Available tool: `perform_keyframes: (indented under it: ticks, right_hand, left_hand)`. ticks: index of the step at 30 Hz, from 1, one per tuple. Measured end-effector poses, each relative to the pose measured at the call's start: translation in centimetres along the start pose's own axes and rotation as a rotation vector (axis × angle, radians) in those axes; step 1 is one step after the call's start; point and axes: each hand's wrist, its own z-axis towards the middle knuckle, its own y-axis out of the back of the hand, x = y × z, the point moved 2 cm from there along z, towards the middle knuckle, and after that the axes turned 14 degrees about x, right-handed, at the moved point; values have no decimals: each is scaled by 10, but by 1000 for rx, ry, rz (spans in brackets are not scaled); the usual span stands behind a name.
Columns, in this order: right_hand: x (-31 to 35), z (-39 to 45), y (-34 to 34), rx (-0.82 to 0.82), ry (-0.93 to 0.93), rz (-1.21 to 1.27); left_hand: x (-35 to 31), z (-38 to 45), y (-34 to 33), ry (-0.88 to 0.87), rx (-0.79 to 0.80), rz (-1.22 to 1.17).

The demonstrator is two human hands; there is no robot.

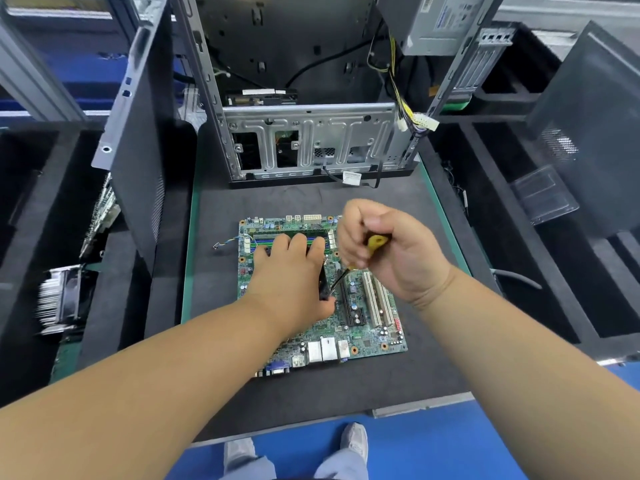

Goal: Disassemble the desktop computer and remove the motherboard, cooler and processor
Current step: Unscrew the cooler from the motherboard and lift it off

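Head view: left hand [289,271] fingers spread on the motherboard [367,327]; right hand [384,249] fingers curl round the screwdriver [375,241].

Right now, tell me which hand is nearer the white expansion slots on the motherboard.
Right. The right hand grips a yellow-handled screwdriver just above the white expansion slots; the left hand rests on the black part to their left, across the motherboard.
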Motion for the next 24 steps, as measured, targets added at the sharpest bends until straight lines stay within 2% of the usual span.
perform_keyframes:
  ticks: [3,5,9,13,17,24]
  right_hand:
    - [-4,-4,-6,-266,83,-18]
    - [-5,-6,-13,-340,116,-41]
    - [-2,-3,-25,-306,71,-124]
    - [9,0,-22,-286,95,-71]
    - [22,-2,-9,-316,173,-24]
    - [28,-3,-1,-366,165,-81]
  left_hand:
    - [4,6,5,-8,43,-23]
    - [5,6,6,-10,46,-17]
    - [5,1,5,-13,27,-13]
    - [11,-5,2,-21,-26,-77]
    - [16,-9,-2,-47,-71,-121]
    - [20,-13,-5,-21,-126,-157]
